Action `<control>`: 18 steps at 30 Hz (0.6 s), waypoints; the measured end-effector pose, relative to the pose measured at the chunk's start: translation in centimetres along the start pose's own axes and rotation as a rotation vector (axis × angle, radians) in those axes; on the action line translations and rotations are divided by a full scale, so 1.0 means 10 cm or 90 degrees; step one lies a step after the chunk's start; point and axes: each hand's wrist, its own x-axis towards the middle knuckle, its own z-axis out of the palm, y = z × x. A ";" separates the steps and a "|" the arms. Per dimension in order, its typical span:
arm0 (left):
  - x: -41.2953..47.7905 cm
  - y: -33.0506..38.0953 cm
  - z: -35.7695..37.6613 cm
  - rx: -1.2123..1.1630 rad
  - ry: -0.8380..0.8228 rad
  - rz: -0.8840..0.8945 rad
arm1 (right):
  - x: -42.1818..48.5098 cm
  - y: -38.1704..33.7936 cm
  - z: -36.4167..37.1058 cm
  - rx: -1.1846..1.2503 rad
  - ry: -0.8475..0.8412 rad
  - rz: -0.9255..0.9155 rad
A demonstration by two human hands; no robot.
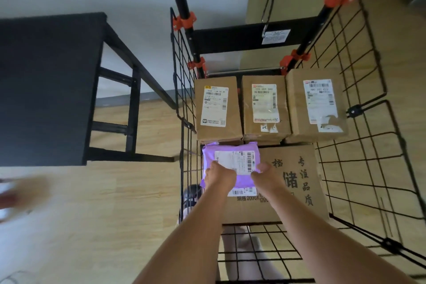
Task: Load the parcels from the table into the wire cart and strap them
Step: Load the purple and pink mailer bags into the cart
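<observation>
Gripping flat purple plastic parcel (pixel 208 157), left hand (pixel 220 176) and right hand (pixel 265 174). Poised over printed cardboard box (pixel 299 182) in black wire cart (pixel 353 111).

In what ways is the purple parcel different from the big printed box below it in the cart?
The purple parcel is a soft, flat bag; the big box is stiff brown cardboard. The parcel is much smaller and lies over the box's left part. The parcel has a white label; the box has large dark printed characters. Only the parcel is held, by the left hand and right hand. Both are inside the cart.
</observation>
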 end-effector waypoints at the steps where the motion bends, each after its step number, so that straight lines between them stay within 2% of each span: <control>1: -0.07 0.01 -0.04 -0.001 -0.013 0.002 | -0.08 -0.05 -0.03 -0.017 0.003 -0.009; 8: -0.60 0.07 -0.51 -0.016 -0.011 0.099 | -0.69 -0.56 -0.27 -0.136 0.011 -0.117; 12: -0.87 0.13 -0.83 -0.013 -0.001 0.207 | -0.98 -0.88 -0.34 -0.219 0.041 -0.212; 14: -0.96 0.12 -0.97 -0.034 0.013 0.256 | -1.12 -1.02 -0.34 -0.224 0.067 -0.250; 18: -1.08 -0.01 -1.32 -0.100 0.030 0.273 | -1.38 -1.27 -0.22 -0.174 0.142 -0.304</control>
